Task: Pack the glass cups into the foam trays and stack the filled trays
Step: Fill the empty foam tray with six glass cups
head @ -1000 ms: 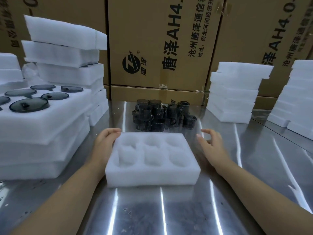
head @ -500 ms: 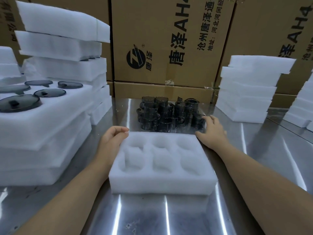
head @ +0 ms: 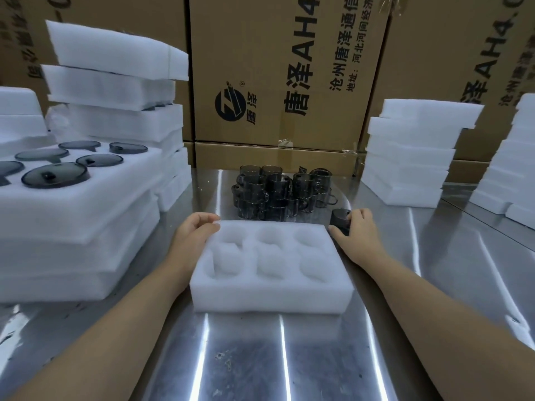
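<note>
My right hand grips a smoky dark glass cup just beside the white foam tray, six pockets empty, on the table; my left hand holds its far-left corner

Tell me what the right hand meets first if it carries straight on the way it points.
The right hand, gripping a dark cup, would probably meet the cluster of glass cups first; depth is unclear.
</note>
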